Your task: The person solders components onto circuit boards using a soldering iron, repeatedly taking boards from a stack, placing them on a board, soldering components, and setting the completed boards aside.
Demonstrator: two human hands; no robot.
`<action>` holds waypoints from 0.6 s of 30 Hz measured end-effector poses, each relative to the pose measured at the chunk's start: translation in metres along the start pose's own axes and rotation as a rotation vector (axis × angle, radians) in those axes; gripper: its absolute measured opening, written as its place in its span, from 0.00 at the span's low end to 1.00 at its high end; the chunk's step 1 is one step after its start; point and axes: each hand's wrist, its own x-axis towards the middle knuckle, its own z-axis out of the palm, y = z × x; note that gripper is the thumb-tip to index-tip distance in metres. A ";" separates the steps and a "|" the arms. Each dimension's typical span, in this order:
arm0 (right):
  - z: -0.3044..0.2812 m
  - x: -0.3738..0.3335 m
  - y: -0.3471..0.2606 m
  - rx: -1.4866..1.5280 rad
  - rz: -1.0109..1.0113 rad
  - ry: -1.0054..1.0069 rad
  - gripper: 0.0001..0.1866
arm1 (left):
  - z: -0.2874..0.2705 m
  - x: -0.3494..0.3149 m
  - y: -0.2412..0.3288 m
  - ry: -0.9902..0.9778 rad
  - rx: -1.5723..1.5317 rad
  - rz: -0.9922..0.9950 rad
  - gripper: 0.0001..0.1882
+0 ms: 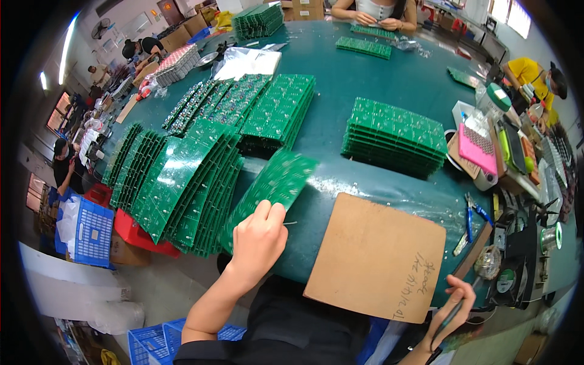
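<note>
My left hand (258, 240) is closed on the near edge of a green circuit board panel (281, 176), which is tilted up and smeared by motion. Left of it, several more panels (182, 164) lean in a fanned row at the table edge. My right hand (453, 307) grips a slim dark tool that looks like a soldering iron (449, 319), by the lower right corner of a brown cardboard sheet (377, 255). That sheet lies flat on the table between my hands, with handwriting on it. Beyond it sits a neat stack of green panels (395, 134).
Panels with parts on them (228, 100) lie at the back left. Pliers (468, 219), a solder spool (551, 237) and a pink pad (477, 149) crowd the right side. Blue crates (94, 231) stand at the left. Across the table, a person handles boards (372, 30).
</note>
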 end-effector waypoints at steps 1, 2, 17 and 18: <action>0.001 -0.004 0.005 0.050 -0.029 -0.038 0.12 | 0.009 -0.004 -0.005 0.018 -0.006 0.002 0.10; -0.002 -0.007 0.010 0.036 -0.104 -0.120 0.12 | 0.018 -0.006 -0.010 -0.028 -0.034 -0.039 0.09; -0.030 0.037 0.020 0.239 -0.313 -0.148 0.24 | 0.035 0.030 0.023 -0.270 -0.643 0.139 0.22; -0.017 0.046 0.018 0.307 -0.161 -0.110 0.23 | 0.039 0.036 0.022 -0.285 -0.663 0.182 0.25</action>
